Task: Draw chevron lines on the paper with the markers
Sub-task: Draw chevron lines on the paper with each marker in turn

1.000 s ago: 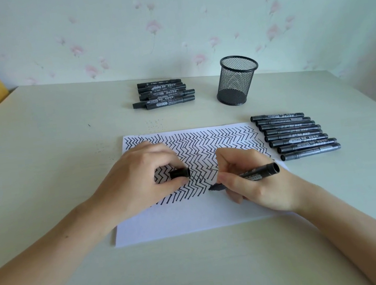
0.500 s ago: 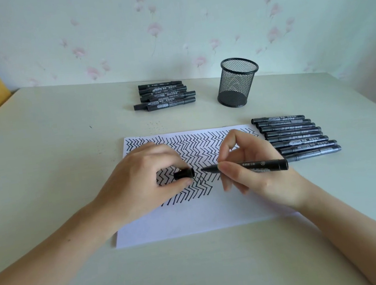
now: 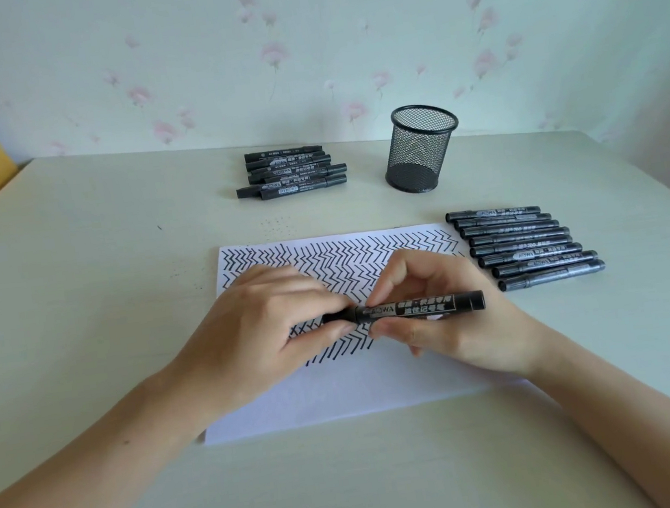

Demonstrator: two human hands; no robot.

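A white sheet of paper (image 3: 343,397) lies on the table, its upper part filled with rows of black chevron lines. Above its middle, both hands hold one black marker (image 3: 421,307) level. My left hand (image 3: 266,326) pinches the marker's cap (image 3: 339,316) at the left end, and the cap sits on the marker. My right hand (image 3: 445,324) grips the barrel from behind and below, the marker's butt end pointing right.
A row of several black markers (image 3: 524,246) lies right of the paper. Another pile of markers (image 3: 292,172) rests at the back, left of an empty black mesh pen cup (image 3: 421,148). The pale table (image 3: 79,330) meets a flowered wall behind.
The right hand lifted the marker tip off the paper and turned it level toward the cap in the left hand. Cap and marker have come together.
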